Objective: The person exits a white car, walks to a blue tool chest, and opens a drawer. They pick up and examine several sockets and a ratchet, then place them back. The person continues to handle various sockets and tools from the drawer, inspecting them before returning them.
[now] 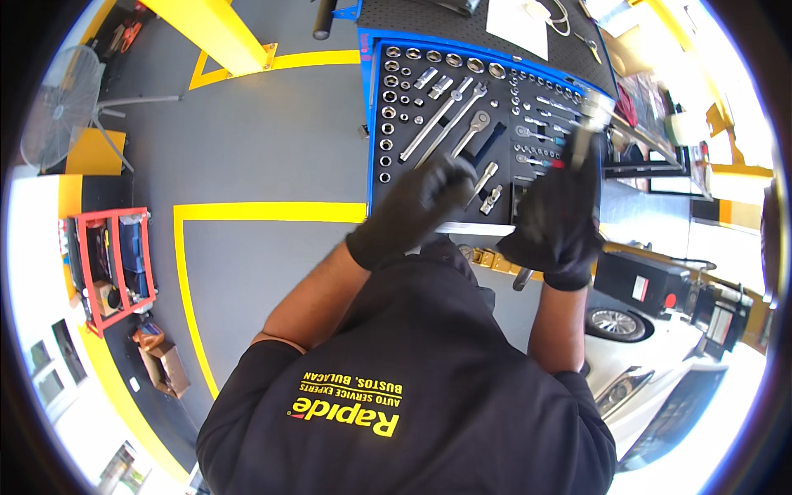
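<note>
A blue-framed drawer (370, 165) of chrome tools in black foam is pulled out in front of me. Over its left part is my left hand (433, 198), in a black glove, with the fingers curled; whatever they may hold is hidden. A large ratchet (477, 125) lies just beyond that hand, its handle running toward the fingers. Close by are an extension bar (488, 175) and a universal joint (492, 200). My right hand (561, 219), also black-gloved, is raised over the drawer's right side. It is closed on a silvery tool (584, 140) smeared by motion, its kind unclear.
A black mat (429, 23) with a white paper (518, 29) tops the cabinet. A yellow post (214, 33) and a fan (62, 107) stand to the left, with a red rack (107, 264) nearer. A white car (652, 412) is close on the right.
</note>
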The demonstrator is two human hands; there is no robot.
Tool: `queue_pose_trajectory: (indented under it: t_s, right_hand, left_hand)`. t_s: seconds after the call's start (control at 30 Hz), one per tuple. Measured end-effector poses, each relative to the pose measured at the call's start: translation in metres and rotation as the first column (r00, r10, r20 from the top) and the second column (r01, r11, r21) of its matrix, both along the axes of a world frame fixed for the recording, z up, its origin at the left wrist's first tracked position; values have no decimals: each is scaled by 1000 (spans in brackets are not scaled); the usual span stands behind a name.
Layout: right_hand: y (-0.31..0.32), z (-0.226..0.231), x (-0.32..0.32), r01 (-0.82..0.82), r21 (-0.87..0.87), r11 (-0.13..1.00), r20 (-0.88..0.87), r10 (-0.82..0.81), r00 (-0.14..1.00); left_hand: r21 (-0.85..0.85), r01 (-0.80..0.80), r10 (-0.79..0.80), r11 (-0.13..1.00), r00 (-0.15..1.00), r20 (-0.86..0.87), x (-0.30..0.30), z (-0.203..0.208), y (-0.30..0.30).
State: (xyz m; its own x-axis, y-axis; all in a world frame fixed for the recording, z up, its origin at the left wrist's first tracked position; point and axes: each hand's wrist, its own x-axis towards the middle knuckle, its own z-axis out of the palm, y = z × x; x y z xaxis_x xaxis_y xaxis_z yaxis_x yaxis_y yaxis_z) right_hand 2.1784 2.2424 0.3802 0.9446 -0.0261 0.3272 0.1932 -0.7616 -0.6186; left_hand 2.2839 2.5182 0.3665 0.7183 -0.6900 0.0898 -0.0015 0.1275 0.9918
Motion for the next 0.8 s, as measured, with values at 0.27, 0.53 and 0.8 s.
queue_pose_trajectory:
  t_s: [0.27,0.53,0.8]
  right_hand:
    - [108,-32,60,-551,313,773,80,557,827]
    - [95,-43,23,-303,878,370,-116,780,615]
    - [130,7,47,224,966,131,-243,760,602]
  left_hand:
    - [-139,-567,387,812,701,-599,59,-14,-15]
    - [-570,-591,79,570,730,-678,111,-15,65]
    - [-766,-264,-223,586,857,-466,65,43,23]
